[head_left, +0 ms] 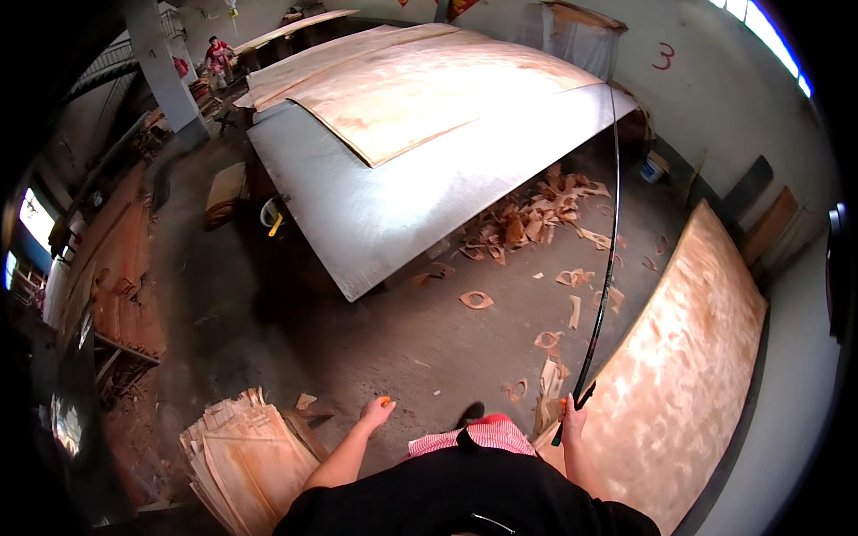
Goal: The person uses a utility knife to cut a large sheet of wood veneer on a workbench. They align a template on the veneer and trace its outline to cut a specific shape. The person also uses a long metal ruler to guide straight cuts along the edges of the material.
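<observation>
My right hand (573,420) is closed round the lower end of a long, thin black pole (604,299). The pole rises past the right corner of a metal-topped table (357,246), and a short dark piece sticks out beside my grip. My left hand (376,413) is held low over the floor, fingers closed, with a small orange patch at the fingertips. Whether that patch is a held object or a finger cover is too small to tell. Large thin wood veneer sheets (429,85) lie on the table. Another big veneer sheet (688,357) leans by the wall, beside my right arm.
A stack of veneer pieces (246,447) stands near my left forearm. Veneer scraps (536,210) are heaped under the table's right side, with loose offcuts (475,300) on the floor. A bucket (270,213) sits by the table's left edge. Another person (217,58) is far back left.
</observation>
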Action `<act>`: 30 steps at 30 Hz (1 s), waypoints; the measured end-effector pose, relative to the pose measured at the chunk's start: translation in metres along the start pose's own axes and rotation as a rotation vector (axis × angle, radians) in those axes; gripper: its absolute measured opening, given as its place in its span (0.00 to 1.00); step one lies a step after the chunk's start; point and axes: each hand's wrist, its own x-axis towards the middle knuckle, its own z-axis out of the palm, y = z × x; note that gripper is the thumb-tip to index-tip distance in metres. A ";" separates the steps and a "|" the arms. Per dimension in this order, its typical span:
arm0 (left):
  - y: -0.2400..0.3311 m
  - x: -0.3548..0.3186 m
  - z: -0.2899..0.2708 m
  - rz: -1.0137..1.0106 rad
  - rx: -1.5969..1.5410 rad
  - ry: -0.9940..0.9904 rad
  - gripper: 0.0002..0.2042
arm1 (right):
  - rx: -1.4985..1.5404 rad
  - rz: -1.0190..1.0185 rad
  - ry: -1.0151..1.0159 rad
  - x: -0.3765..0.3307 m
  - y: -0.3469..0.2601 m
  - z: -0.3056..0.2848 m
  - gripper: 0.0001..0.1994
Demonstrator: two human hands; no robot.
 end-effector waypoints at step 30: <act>0.246 0.360 -0.283 0.627 -0.160 0.707 0.24 | -0.089 0.252 -0.308 0.189 -0.117 0.368 0.10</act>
